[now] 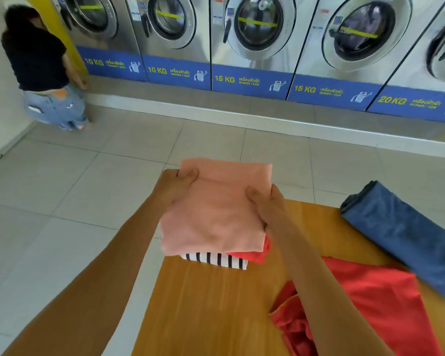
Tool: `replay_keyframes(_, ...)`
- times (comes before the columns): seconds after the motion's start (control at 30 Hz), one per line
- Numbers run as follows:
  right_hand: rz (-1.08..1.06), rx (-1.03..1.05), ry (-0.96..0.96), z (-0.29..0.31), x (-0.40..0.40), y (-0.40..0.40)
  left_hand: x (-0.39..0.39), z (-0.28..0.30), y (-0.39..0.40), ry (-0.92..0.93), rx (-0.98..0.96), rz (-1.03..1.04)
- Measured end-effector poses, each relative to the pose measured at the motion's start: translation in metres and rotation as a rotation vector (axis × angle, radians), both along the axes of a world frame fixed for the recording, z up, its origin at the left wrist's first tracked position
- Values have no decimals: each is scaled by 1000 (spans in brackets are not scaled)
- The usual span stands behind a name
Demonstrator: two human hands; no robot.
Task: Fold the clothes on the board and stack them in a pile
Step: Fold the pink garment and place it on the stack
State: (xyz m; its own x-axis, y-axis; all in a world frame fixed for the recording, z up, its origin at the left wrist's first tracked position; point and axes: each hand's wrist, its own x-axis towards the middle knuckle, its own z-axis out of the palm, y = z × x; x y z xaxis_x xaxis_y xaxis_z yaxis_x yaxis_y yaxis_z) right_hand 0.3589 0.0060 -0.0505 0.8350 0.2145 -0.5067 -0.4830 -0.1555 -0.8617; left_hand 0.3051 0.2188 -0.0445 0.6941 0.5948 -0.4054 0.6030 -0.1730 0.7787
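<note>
A folded pink garment [216, 206] is held flat over the pile at the far left corner of the wooden board [203, 304]. My left hand [176, 185] grips its left edge and my right hand [267, 205] grips its right edge. Under it lie a folded red garment [254, 255] and a folded black-and-white striped garment [216, 260]. An unfolded red garment [370, 304] is spread on the board at the near right. A folded blue garment [401, 235] lies along the right side.
The board's left edge drops to a tiled floor [75, 188]. A row of washing machines [254, 47] lines the far wall. A person in a black top [41, 62] stands at the far left by the machines.
</note>
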Motion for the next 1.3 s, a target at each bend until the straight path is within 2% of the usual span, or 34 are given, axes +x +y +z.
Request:
replay_keyframes(0.07,10,-67,39,-29,4,5,4,-38,0,92,18,31)
replay_keyframes(0.17,-18,-54,60,-51,9,6,7,-62,1,96,-36,87)
replay_keyframes(0.27,-14,-37,74,-54,18,4,16,-62,16,136,6,-2)
replay_keyframes(0.37,-28,-6,25,-50,26,5,27,-57,31,95,71,-14)
replay_keyframes(0.53,-45,-149,-43,-63,17,14,35,-66,28,69,214,-24)
replay_keyframes(0.63,-39,-155,-19,-66,16,13,28,-82,16,67,215,38)
replay_keyframes(0.73,-20,-198,-21,-60,23,9,25,-75,11,40,431,28)
replay_keyframes(0.83,-6,-443,-235,-53,21,4,9,-62,0,-146,694,-54)
replay_keyframes(0.9,10,-604,-568,-49,11,6,-5,-66,-16,-239,817,-230)
replay_keyframes(0.97,170,-741,-865,-54,-5,12,-18,-82,-33,-114,873,-484)
replay_keyframes(1.0,310,-794,-922,-62,-14,14,-23,-92,-40,-34,897,-574)
replay_keyframes(1.07,515,-845,-858,-82,-29,12,-28,-106,-43,18,892,-617)
replay_keyframes(1.17,487,-852,-694,-95,-39,-6,-29,-107,-33,39,868,-600)
replay_keyframes(1.3,459,-915,-556,-81,-58,-53,-40,-97,-17,208,692,-471)
